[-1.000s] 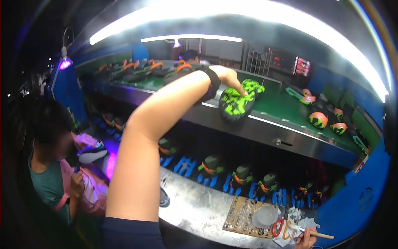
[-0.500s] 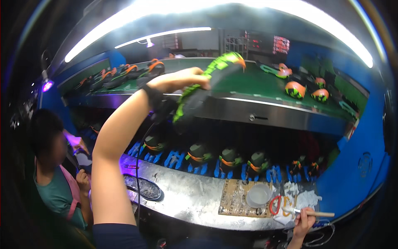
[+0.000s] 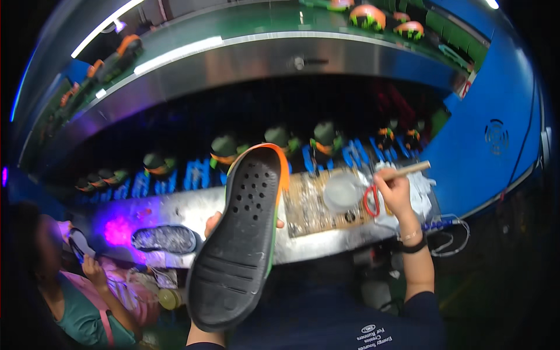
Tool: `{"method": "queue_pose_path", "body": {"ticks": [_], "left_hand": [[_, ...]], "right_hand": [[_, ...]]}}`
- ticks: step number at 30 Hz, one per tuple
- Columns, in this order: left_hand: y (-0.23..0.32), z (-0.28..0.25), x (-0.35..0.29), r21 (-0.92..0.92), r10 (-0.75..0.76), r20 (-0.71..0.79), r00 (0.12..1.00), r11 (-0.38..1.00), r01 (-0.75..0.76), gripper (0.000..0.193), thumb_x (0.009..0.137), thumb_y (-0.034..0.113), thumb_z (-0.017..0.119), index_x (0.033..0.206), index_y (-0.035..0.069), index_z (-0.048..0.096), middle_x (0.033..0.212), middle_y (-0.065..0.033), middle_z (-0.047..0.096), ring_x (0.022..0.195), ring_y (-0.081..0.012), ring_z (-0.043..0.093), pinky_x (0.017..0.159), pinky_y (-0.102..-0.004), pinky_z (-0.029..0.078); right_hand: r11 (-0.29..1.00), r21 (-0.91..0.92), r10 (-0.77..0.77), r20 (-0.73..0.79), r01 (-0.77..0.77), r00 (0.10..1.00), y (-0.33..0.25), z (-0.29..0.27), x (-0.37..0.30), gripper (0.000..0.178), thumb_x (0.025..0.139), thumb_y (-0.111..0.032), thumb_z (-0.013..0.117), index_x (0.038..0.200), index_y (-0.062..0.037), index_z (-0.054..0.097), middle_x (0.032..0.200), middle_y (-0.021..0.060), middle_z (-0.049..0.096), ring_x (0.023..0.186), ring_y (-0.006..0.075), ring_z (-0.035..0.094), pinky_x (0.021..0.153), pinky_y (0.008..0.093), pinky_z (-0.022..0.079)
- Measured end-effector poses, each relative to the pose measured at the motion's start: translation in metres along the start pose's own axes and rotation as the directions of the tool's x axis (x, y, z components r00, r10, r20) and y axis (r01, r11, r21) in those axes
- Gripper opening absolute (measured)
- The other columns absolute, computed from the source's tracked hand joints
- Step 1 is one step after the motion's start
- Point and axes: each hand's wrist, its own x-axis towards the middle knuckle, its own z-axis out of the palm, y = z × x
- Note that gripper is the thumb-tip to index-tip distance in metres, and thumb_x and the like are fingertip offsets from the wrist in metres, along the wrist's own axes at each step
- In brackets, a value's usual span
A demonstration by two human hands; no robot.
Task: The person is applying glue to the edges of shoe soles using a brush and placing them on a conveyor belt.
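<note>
Close in front of me, my left hand point(image 3: 213, 223) holds a shoe sole point(image 3: 242, 245) from behind, its fingertips showing at both edges. The sole stands tilted upright, its black inner face toward me, with round holes near the top, several grooves lower down and an orange and green rim. My right hand point(image 3: 395, 192) grips a brush point(image 3: 413, 170) by its pale wooden handle, beside a translucent bowl point(image 3: 343, 192); the bristles cannot be made out. Red-handled scissors point(image 3: 371, 201) lie between that hand and the bowl, on a worn brown board point(image 3: 300, 217).
Crumpled white paper point(image 3: 424, 189) lies right of the board. Another dark sole point(image 3: 163, 240) rests on the metal bench at left. Behind it run blue holders with dark shoe uppers point(image 3: 159, 164). Above is a green conveyor point(image 3: 251, 20) with shoe parts. A co-worker point(image 3: 87, 309) sits at left.
My left hand has brought the sole down from above the conveyor to close in front of me. The right hand has moved up beside the bowl with the brush. The view has tilted down.
</note>
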Motion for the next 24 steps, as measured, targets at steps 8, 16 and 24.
{"method": "queue_pose_path", "body": {"ticks": [8,16,24], "left_hand": [[-0.019,-0.046,-0.025,-0.369,-0.132,-0.079,0.988,0.925,0.094,0.063,0.083,0.045,0.042,0.128,0.004,0.030,0.112,-0.0376,0.038,0.084,-0.0380,0.058,0.065,-0.0421,0.054],[-0.025,-0.036,-0.021,-0.230,-0.098,-0.087,0.991,0.970,0.076,0.059,0.086,0.044,0.033,0.127,0.003,0.031,0.110,-0.0365,0.040,0.084,-0.0334,0.059,0.066,-0.0353,0.054],[-0.031,-0.006,-0.002,-0.419,-0.157,-0.203,0.966,0.906,0.059,0.057,0.087,0.043,0.031,0.125,0.001,0.034,0.110,-0.0331,0.043,0.091,-0.0339,0.056,0.071,-0.0392,0.052]], "right_hand": [[0.972,-0.223,0.089,0.054,-0.075,0.995,0.028,0.017,0.011,0.014,0.076,-0.012,0.060,0.078,0.0011,0.057,0.056,-0.0022,0.050,0.049,0.0022,0.042,0.044,0.0179,0.033],[0.967,-0.241,0.095,0.057,-0.079,0.994,0.009,0.027,0.003,0.010,0.077,-0.009,0.059,0.078,0.0005,0.056,0.059,-0.0033,0.050,0.050,0.0013,0.042,0.045,0.0170,0.033],[0.984,0.163,-0.075,0.055,0.065,0.996,-0.054,0.059,0.004,0.007,0.076,-0.001,0.059,0.082,0.0004,0.056,0.073,0.0014,0.055,0.061,0.0037,0.047,0.050,0.0167,0.036]]}}
